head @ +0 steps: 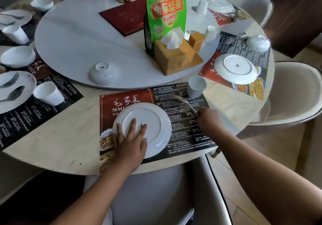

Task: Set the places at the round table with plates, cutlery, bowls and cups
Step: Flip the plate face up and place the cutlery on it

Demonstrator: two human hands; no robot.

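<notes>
At the near edge of the pale round table, the left hand lies flat, fingers spread, on the upturned white china plate, which sits on a red-and-black paper placemat. The right hand pinches a silver metal fork by its handle. A careless swing could topple the small white cup just beyond.

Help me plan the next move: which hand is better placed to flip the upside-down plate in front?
Left. The left hand rests flat on the upside-down plate, fingers spread over its base, while the right hand is occupied holding blurred cutlery beside it.
</notes>
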